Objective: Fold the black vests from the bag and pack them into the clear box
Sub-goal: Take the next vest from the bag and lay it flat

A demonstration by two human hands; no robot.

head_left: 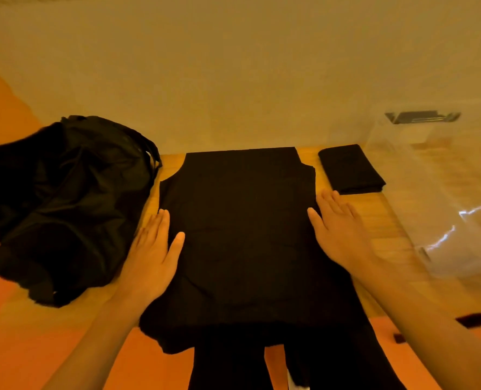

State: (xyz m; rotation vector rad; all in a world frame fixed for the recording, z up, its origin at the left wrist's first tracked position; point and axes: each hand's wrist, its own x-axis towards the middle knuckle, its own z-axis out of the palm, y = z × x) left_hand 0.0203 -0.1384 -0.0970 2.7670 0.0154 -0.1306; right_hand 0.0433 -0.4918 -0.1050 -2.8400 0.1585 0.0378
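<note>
Your vest [239,235] lies flat, long axis pointing away from you, between your flat, spread left hand [152,257] and right hand [340,232].

wooden table [388,220] | pale wall [233,66] behind — orange floor [8,319] below

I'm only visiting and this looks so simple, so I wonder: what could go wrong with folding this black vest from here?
The spread vest hangs over the near edge of the table, so it may slide toward the person or fold crooked. The bag slumps close to its left side, beside the left hand, so a side fold might snag it. The folded vest lies near the right hand and could be nudged out of shape.
</note>
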